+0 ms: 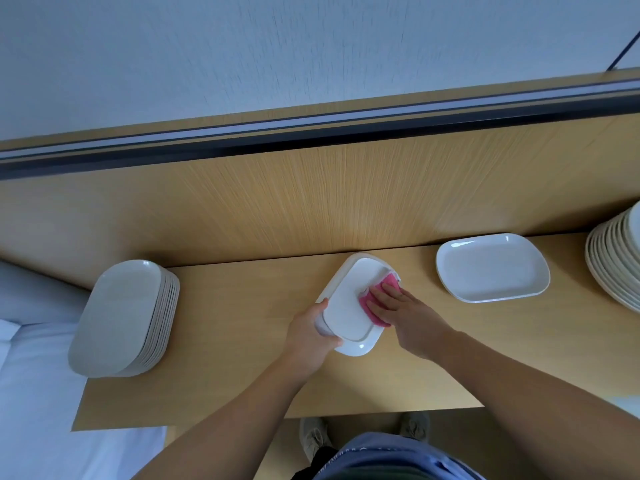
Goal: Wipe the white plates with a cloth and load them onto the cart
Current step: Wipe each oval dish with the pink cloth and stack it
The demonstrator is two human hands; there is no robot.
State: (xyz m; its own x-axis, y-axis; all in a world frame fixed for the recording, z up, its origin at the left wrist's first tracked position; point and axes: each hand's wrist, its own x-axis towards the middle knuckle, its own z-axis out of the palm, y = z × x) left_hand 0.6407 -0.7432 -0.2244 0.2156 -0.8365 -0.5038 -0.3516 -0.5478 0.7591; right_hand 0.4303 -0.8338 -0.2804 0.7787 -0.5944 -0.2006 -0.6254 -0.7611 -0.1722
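Note:
A white rectangular plate (349,303) lies upside down, tilted, over the middle of the wooden table (242,327). My left hand (311,336) grips its near left edge. My right hand (401,310) presses a pink cloth (375,299) flat against the plate's right side, fingers straight. A single white plate (491,268) lies face up to the right. A stack of white plates (121,318) stands at the table's left end. A second stack (616,268) sits at the right edge of view.
A wooden wall panel (311,202) rises right behind the table. White bedding (34,375) lies to the left. My shoes (313,434) show below the table's front edge. No cart is in view.

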